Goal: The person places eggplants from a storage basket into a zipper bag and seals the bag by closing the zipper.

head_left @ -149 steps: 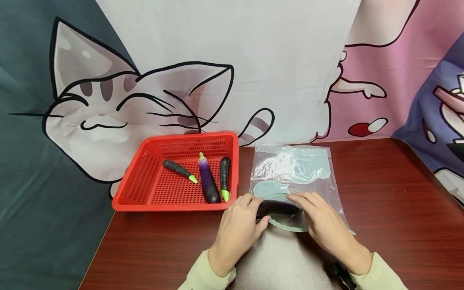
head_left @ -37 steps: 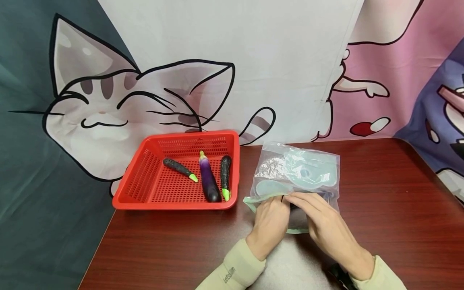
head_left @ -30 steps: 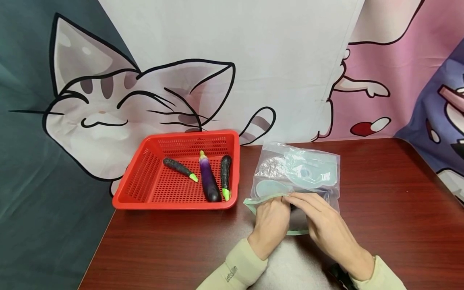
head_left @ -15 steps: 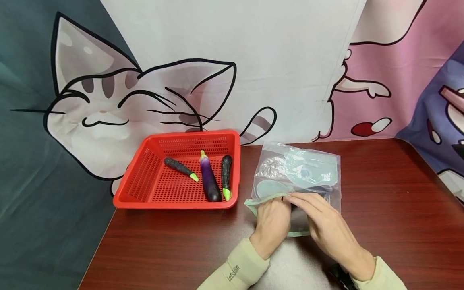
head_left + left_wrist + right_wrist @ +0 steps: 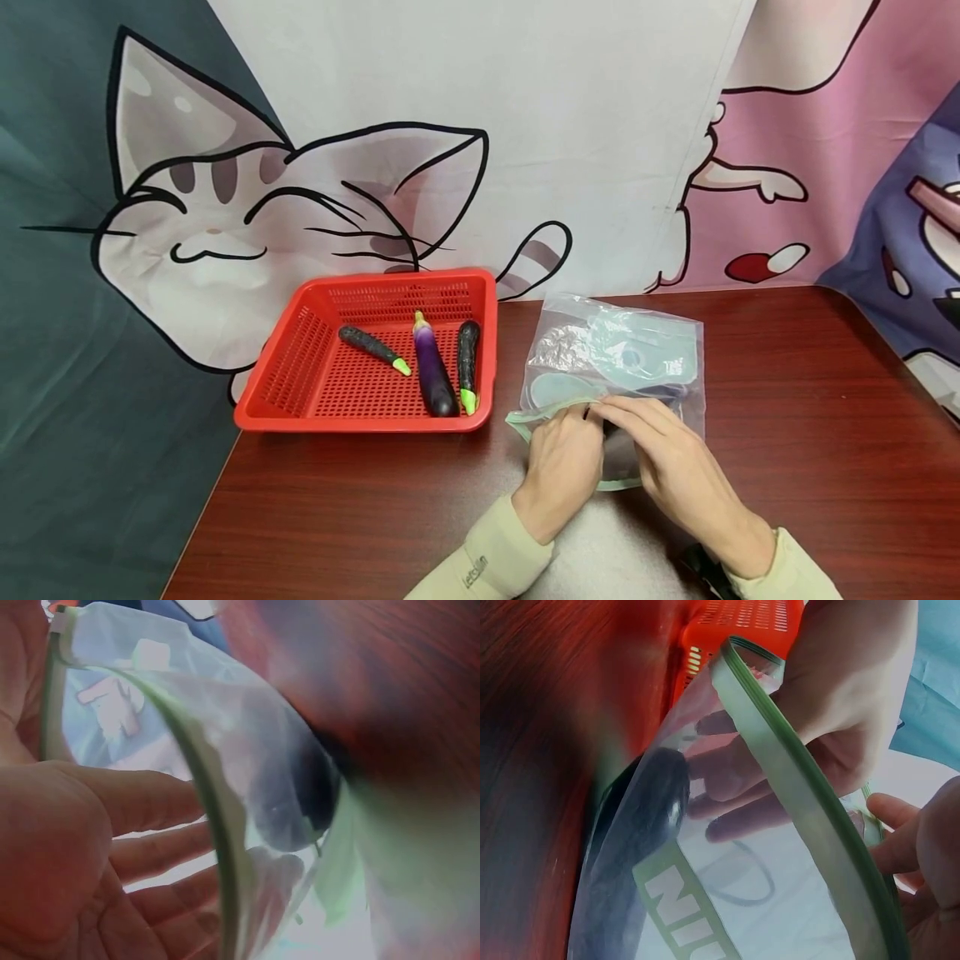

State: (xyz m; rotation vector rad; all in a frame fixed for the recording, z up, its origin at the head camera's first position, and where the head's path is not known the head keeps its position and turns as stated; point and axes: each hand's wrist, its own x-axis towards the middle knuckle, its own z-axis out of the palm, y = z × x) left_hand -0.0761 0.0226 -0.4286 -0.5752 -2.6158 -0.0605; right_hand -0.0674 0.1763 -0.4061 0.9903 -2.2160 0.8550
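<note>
A clear zip bag (image 5: 648,350) with pale blue print and a green zip edge lies on the table, its mouth spread towards me. Inside it is a dark eggplant (image 5: 649,795), seen through the film in the right wrist view. My left hand (image 5: 566,458) reaches in through the mouth. Its fingers (image 5: 750,817) are extended inside the bag, tips pointing at the eggplant's rounded end, with nothing gripped. My right hand (image 5: 678,462) holds the bag's rim on the right side; in the right wrist view its fingers (image 5: 896,840) bend at the zip edge.
A red plastic basket (image 5: 251,412) stands left of the bag. In it lie a purple eggplant (image 5: 431,371) and two dark, green-tipped vegetables, one slanted (image 5: 367,346) and one along the right wall (image 5: 467,358). A cartoon-printed cloth (image 5: 600,150) hangs behind the brown table (image 5: 360,517).
Five seconds ago my left hand was further left, holding the eggplant at the bag's mouth. Now it is inside the bag and the eggplant lies deeper. Over the last second almost nothing moves.
</note>
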